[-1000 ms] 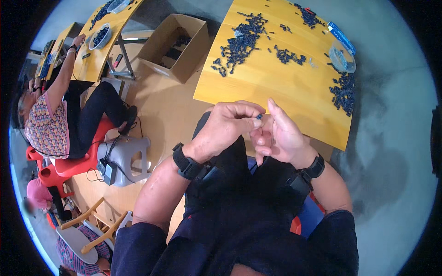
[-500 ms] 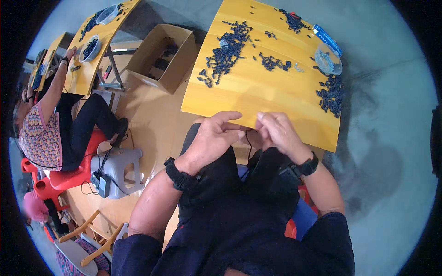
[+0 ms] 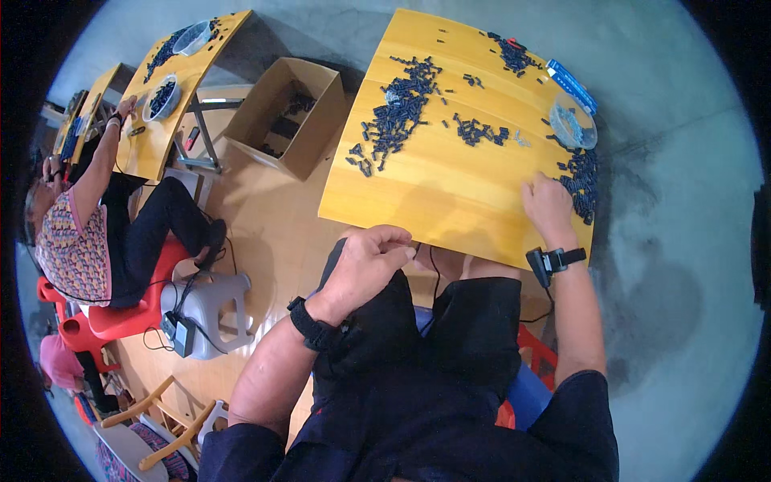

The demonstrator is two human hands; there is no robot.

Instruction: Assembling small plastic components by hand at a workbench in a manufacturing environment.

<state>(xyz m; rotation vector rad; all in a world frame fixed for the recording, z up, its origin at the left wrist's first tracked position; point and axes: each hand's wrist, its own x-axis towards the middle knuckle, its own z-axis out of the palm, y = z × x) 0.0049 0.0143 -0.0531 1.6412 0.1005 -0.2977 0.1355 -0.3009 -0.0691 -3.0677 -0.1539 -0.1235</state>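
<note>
Just right of the right hand [image 3: 549, 207] and its fingers lies a pile of small black pieces [image 3: 585, 186], with a clear plastic tub [image 3: 590, 138] holding pale bluish bits beyond it and a blue box [image 3: 572, 85] past the tub. Ahead and to the left of those fingers sit a middle cluster [image 3: 475, 130] of the same pieces and a few pale bits [image 3: 522, 139]; farther out is a far pile [image 3: 514, 55] with a red item [image 3: 516, 44] on it. Beyond the left hand [image 3: 365, 269] and its fingers spreads the largest pile [image 3: 400, 108].

The yellow wooden counter [image 3: 450, 193] runs under the right fingers, and its near edge is just beside the left ones. Well off to their left are an open cardboard box [image 3: 317, 132] on the brown floor [image 3: 257, 205], a grey stool [image 3: 213, 301] and a person [image 3: 76, 249] seated at another counter [image 3: 148, 151].

The pieces right of the right fingers look short, narrow and dark, heaped loosely near the counter's right edge. The right fingers are curled, and whether they grip or touch a piece cannot be told; the left fingers are bent with thumb and index close, their contents unclear
</note>
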